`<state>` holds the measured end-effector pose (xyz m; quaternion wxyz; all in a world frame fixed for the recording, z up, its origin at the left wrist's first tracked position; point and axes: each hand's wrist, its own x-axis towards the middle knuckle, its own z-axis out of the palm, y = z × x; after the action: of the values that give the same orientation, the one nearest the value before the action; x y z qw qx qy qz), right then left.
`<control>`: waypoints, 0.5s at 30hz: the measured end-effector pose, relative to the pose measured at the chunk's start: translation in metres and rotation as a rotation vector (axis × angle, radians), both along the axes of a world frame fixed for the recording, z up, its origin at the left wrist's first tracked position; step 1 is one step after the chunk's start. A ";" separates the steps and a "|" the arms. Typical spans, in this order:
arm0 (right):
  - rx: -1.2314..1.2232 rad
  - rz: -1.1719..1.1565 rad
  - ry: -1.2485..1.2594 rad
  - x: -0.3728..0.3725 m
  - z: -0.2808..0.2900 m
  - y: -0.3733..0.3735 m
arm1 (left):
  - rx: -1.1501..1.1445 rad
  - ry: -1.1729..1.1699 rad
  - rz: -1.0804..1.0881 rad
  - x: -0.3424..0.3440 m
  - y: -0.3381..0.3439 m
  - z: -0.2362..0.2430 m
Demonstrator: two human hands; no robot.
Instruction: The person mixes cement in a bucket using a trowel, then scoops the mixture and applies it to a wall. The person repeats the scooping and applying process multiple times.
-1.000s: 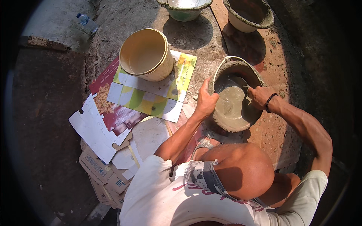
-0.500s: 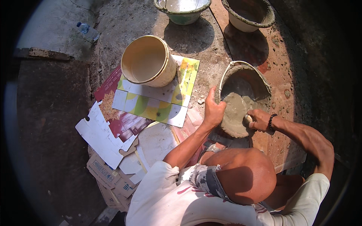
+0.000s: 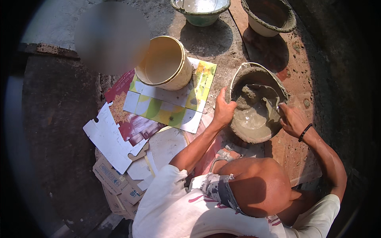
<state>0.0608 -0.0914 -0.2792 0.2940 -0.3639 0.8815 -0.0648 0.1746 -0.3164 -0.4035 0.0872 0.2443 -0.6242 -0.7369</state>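
In front of me a mortar-crusted bucket (image 3: 260, 139) leans toward me, its pale handle swung up along the far rim. Wet grey mortar (image 3: 254, 119) fills the near part of it. My left hand (image 3: 224, 110) is closed on the bucket's left rim, thumb over the edge. At the right rim my right hand (image 3: 293, 120), with a dark bead bracelet at the wrist, is closed round the handle of a trowel. Most of the trowel's blade (image 3: 270, 88) is coated in mortar inside the bucket, and the fingers hide its handle.
Left of the bucket, a cream pail (image 3: 184, 73) stands on yellow-green printed board (image 3: 170, 115). Flattened cardboard (image 3: 115, 141) lies nearer me. Two basins, one pale green (image 3: 200, 19) and one crusted (image 3: 264, 29), sit at the far side. A blurred disc covers the upper left.
My right hand has moved right and up to the bucket's right rim. The trowel has turned over the mortar, which is now rougher and heaped at the far side. My left hand keeps its grip.
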 end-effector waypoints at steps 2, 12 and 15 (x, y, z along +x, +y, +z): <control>0.079 0.034 0.243 0.003 -0.006 -0.003 | -0.051 -0.047 0.046 0.000 0.001 -0.005; 0.184 0.347 0.069 0.019 0.016 -0.009 | 0.101 -0.047 0.027 0.007 -0.006 -0.003; 0.268 0.288 0.017 0.029 0.030 -0.006 | 0.161 -0.025 0.056 0.003 0.001 0.001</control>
<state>0.0894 -0.0976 -0.2494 0.3388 -0.4443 0.8234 0.0989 0.1779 -0.3159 -0.4024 0.0800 0.2771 -0.5569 -0.7789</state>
